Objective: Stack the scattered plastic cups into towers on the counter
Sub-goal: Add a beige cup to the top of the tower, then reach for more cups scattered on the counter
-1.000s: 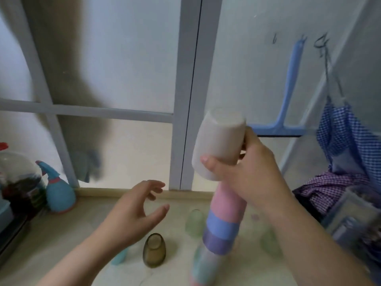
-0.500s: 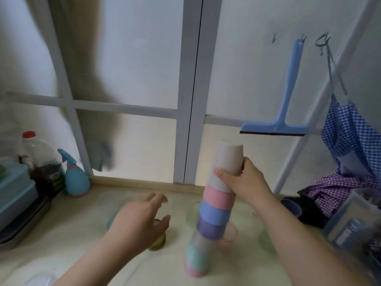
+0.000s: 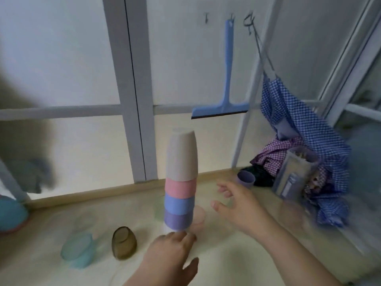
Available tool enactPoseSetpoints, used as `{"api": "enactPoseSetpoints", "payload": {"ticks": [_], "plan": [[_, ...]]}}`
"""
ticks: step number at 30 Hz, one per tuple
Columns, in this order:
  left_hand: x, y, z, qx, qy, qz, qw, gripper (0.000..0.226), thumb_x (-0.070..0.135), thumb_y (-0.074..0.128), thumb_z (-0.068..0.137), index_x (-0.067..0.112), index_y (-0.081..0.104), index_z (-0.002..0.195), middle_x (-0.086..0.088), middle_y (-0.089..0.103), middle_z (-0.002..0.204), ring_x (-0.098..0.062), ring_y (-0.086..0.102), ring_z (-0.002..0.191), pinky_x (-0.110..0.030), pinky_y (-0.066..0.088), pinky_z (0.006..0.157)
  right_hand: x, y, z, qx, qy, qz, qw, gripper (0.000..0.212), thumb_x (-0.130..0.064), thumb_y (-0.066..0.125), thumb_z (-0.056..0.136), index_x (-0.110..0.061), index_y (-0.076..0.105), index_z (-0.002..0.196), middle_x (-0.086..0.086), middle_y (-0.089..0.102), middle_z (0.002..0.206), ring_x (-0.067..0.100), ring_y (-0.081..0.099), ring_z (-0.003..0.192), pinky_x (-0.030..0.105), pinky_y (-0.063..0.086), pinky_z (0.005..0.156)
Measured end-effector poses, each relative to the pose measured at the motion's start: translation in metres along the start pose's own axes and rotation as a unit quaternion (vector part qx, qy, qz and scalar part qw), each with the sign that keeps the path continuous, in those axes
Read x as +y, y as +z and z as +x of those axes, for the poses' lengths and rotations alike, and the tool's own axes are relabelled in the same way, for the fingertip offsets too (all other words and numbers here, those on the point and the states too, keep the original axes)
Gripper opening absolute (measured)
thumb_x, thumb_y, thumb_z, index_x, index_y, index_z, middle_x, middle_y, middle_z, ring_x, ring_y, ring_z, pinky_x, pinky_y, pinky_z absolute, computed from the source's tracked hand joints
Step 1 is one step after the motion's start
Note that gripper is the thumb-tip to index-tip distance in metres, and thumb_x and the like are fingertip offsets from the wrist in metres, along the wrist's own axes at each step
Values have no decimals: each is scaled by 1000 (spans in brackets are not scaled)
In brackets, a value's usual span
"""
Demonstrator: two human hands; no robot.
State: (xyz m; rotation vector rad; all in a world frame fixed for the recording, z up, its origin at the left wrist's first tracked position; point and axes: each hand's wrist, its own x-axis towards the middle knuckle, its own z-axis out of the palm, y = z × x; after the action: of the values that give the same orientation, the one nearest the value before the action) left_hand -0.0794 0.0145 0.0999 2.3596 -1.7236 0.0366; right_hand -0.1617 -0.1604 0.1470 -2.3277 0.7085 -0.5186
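A tower of upturned cups (image 3: pixel 181 182) stands on the pale counter (image 3: pixel 226 254): beige on top, then pink, blue and purple, its base hidden behind my left hand. My left hand (image 3: pixel 171 256) is at the tower's foot, fingers spread toward the lowest cups; whether it grips them is hidden. My right hand (image 3: pixel 239 205) hovers open to the right of the tower, touching nothing. Loose cups lie around: a brown one (image 3: pixel 123 242), a clear teal one (image 3: pixel 77 251), a pale pink one (image 3: pixel 199 216) behind the tower, and a purple one (image 3: pixel 245 179) at the back right.
A blue squeegee (image 3: pixel 224 96) hangs on the frosted window behind the tower. Checked cloths (image 3: pixel 305 149) and a clear storage box (image 3: pixel 292 176) crowd the right back corner. A teal spray bottle (image 3: pixel 10 213) sits at the left edge.
My right hand has let go of the beige cup, which now sits on the tower, and drawn back to the right. My left hand moved in to the tower's base.
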Motion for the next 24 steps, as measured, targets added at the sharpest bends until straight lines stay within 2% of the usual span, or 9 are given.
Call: {"api": "enactPoseSetpoints", "payload": {"ticks": [3,4,6,7,9,13,15,18,24], "plan": [[14,8,11,14,22,-43,999,36,53,41,59,33,61,80,16,64,65,-4,59,47,-14,41,38,17,-9,-15,9,15,-29,999,48,-31,68,79,-26,49,123,-9,54,111,4,50,100,13,35,78],[18,13,13,0,21,-76,997,38,52,40,63,31,60,86,13,65,72,-7,63,55,-16,45,44,24,-11,-22,10,18,-39,999,47,-31,67,79,-27,49,123,-11,53,109,2,50,101,8,35,76],[27,22,20,-25,25,-95,995,53,53,29,68,26,53,108,5,64,99,-16,64,86,-25,52,68,37,-15,-35,4,26,-67,997,45,-30,66,81,-25,50,123,-10,53,110,-1,48,100,2,33,74],[30,26,24,-27,30,-89,995,59,54,24,70,26,48,116,3,60,111,-20,59,99,-29,49,79,44,-16,-38,-1,36,-81,996,45,-31,65,81,-24,50,123,-9,54,111,1,48,101,5,34,76],[34,32,34,-28,39,-80,996,56,53,24,76,27,41,122,4,54,121,-19,52,110,-30,46,87,59,-21,-39,-5,56,-97,994,45,-33,63,82,-23,50,123,-5,56,116,8,50,105,16,36,83],[40,41,62,-19,28,-63,997,69,56,13,66,27,42,122,4,56,119,-19,55,109,-30,45,86,90,-28,-20,-21,69,-110,991,47,-33,62,83,-21,48,126,-1,55,122,12,51,110,21,38,87],[44,50,82,-13,16,-59,998,60,54,22,74,26,43,122,3,57,118,-20,55,108,-30,45,84,107,-31,-5,-41,66,-112,991,48,-33,61,83,-21,46,127,0,53,125,13,51,112,24,40,91],[54,64,119,-46,-25,-41,998,42,45,41,85,24,41,123,1,55,119,-21,54,107,-34,47,85,139,-41,20,-82,53,-123,988,47,-33,60,85,-22,45,128,1,51,129,15,50,115,26,41,92],[78,93,204,-54,-90,-20,994,39,41,41,88,23,40,122,-1,57,115,-22,55,103,-35,46,85,220,-73,84,-142,38,-190,971,52,-38,55,87,-23,37,134,0,46,136,18,47,119,30,42,93]]}}
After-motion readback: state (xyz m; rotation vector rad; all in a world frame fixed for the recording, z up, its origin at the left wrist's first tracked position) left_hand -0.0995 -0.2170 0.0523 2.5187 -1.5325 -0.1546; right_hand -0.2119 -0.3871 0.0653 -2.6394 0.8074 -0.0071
